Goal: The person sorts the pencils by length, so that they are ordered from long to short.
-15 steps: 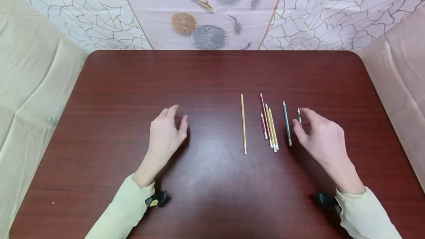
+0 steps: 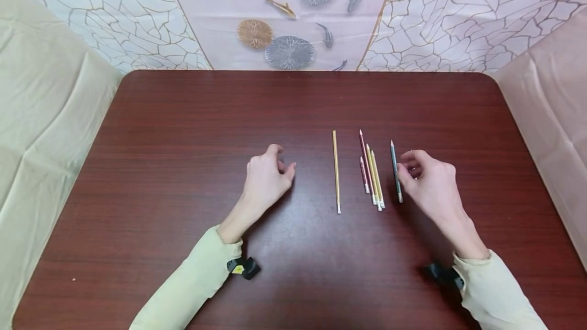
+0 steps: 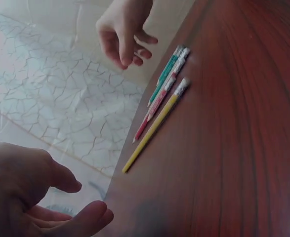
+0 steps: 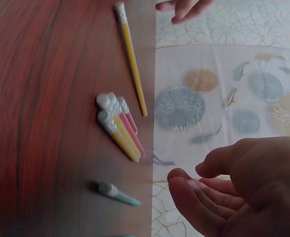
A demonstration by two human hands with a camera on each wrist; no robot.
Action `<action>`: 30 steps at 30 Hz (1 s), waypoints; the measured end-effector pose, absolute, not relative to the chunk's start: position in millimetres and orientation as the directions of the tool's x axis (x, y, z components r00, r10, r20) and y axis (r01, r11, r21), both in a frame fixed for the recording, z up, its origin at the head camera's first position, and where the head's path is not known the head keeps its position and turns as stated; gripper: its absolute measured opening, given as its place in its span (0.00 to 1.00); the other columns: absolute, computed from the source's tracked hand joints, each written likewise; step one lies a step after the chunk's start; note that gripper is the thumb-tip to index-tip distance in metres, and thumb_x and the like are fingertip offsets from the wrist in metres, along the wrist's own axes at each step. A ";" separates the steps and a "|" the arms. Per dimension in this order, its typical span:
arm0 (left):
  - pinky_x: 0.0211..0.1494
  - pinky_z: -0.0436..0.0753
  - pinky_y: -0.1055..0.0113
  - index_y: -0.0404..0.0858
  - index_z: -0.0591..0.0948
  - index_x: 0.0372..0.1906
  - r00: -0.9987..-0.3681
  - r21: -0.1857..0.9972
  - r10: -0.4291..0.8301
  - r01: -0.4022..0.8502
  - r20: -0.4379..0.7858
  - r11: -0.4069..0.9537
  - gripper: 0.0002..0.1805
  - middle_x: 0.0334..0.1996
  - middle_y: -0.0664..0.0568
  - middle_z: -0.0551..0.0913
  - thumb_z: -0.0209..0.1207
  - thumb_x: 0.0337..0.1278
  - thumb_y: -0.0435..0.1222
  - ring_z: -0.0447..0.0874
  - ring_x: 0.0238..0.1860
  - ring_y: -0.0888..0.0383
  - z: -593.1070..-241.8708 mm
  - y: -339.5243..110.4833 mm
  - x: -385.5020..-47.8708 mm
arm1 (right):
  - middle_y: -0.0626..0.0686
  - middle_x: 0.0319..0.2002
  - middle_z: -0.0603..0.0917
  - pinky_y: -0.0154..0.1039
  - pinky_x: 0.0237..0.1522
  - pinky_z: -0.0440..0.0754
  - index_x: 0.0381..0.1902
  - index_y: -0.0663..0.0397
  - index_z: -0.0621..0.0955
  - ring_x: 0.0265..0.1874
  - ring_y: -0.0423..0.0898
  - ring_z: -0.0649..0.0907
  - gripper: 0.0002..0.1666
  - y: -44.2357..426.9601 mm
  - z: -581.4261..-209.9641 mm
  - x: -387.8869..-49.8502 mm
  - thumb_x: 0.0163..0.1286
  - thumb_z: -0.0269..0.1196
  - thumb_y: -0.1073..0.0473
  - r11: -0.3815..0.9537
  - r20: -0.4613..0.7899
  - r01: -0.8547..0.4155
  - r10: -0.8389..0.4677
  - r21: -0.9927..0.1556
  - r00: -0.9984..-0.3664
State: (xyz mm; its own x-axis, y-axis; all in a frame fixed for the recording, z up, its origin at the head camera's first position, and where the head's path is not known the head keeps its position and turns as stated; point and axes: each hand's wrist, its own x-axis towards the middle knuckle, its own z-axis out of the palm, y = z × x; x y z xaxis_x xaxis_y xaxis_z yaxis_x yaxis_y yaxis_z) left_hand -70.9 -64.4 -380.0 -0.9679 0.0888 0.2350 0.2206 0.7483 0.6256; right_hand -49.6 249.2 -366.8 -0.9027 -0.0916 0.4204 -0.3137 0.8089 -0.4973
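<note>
My left hand [image 2: 267,180] hovers over the middle of the table with fingers loosely bent and nothing between them. To its right lies a long yellow pencil [image 2: 336,172], apart from the rest. Farther right is a close group with yellow pencils [image 2: 377,177], a long red pencil [image 2: 364,146] and a short red pencil [image 2: 364,174]. My right hand [image 2: 431,180] is beside a teal pencil [image 2: 395,164], its thumb and forefinger near the shaft. The right wrist view shows a gap between this hand's fingertips and the teal pencil [image 4: 120,195]. A second, shorter teal pencil is hidden behind the right hand in the head view.
The dark red-brown table [image 2: 183,106] has rounded far corners. A patterned cloth [image 2: 293,14] with fish hangs behind it, and pale cloth [image 2: 46,116] covers both sides. A small white speck [image 2: 74,279] is at the near left.
My left hand has moved right, toward the long yellow pencil. My right hand has shifted slightly left to the longer teal pencil, now covering the short teal one. The pencils in sight lie unchanged.
</note>
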 end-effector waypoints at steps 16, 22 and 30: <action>0.45 0.81 0.55 0.32 0.79 0.46 -0.992 0.672 0.119 0.112 0.035 0.732 0.21 0.22 0.56 0.86 0.70 0.52 0.41 0.88 0.34 0.48 -393.6 -12.9 -78.8 | 0.61 0.27 0.85 0.36 0.15 0.80 0.39 0.71 0.80 0.17 0.51 0.86 0.06 229.7 -369.1 -54.5 0.64 0.60 0.73 0.661 0.061 -0.096 -0.076 -0.744 -0.995; 0.43 0.81 0.56 0.33 0.79 0.44 -0.993 0.677 0.117 0.090 0.005 0.731 0.20 0.21 0.56 0.85 0.71 0.51 0.41 0.87 0.35 0.47 -395.8 0.6 -80.7 | 0.60 0.26 0.86 0.37 0.16 0.81 0.38 0.70 0.80 0.19 0.51 0.87 0.06 225.9 -371.1 -57.6 0.64 0.59 0.72 0.665 -0.001 -0.048 -0.072 -0.745 -0.997; 0.43 0.81 0.53 0.34 0.79 0.45 -0.993 0.654 0.113 0.067 -0.028 0.754 0.23 0.23 0.50 0.83 0.72 0.50 0.44 0.86 0.38 0.40 -396.4 15.6 -84.6 | 0.58 0.25 0.86 0.40 0.17 0.82 0.36 0.69 0.80 0.15 0.49 0.85 0.06 221.8 -374.5 -63.6 0.64 0.59 0.69 0.675 -0.051 -0.007 -0.065 -0.738 -0.997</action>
State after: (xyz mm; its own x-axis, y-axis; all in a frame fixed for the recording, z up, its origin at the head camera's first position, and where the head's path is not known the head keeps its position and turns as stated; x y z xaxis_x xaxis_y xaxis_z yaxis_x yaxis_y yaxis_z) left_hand -84.6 15.6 -396.4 -0.9932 0.1133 -0.0285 0.0673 0.7539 0.6535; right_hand -63.6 221.8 -374.5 -0.9966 -0.0653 -0.0507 -0.0067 0.6746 -0.7381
